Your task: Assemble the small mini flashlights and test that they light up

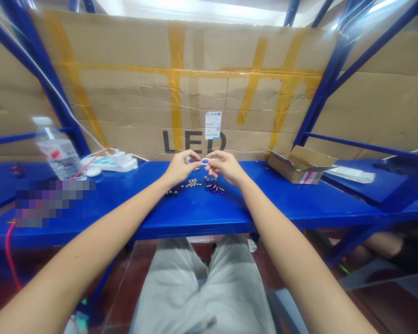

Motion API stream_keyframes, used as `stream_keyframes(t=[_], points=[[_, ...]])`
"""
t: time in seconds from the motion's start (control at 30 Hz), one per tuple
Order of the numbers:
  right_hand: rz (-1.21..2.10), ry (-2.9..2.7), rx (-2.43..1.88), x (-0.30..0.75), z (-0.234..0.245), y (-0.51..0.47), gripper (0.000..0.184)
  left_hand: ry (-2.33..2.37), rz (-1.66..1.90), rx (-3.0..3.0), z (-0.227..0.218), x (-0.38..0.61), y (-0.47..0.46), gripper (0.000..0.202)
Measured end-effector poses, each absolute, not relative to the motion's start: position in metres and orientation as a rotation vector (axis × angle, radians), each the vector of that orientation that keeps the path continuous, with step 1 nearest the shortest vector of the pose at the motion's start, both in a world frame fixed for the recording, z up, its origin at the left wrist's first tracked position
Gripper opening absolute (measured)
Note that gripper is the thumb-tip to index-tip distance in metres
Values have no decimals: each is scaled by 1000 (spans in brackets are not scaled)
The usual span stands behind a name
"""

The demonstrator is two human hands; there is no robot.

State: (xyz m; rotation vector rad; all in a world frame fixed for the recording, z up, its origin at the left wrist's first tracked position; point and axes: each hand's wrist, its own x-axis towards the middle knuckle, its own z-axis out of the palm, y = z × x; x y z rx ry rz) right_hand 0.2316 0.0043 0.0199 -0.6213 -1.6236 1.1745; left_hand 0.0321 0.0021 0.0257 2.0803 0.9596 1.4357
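Both my arms reach out over a blue metal shelf (195, 213). My left hand (181, 168) and my right hand (225, 167) meet above it, fingers pinched together on a small pale ring-shaped piece (205, 161) held between them. Just below the hands lie several small metal parts (191, 183) in a loose row, and a cluster of purple and dark parts (214, 187) sits under my right hand. What exactly the left fingertips grip is too small to make out.
A clear plastic bottle (57, 150) stands at the left beside a white power strip (109, 161) with a red cable. An open cardboard box (299, 164) sits at the right. A taped cardboard sheet (181, 88) marked LED backs the shelf. My knees are below the shelf.
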Motion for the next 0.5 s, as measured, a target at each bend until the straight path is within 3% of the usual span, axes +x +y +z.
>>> stream_keyframes(t=[0.33,0.5], points=[[1030,-1669,-875,224,20,-1,13,1053,1381,2097,21,34,3,17],[1013,-1841,-1054,226,20,-4,12,1089,1250,2316,16,34,1,16]])
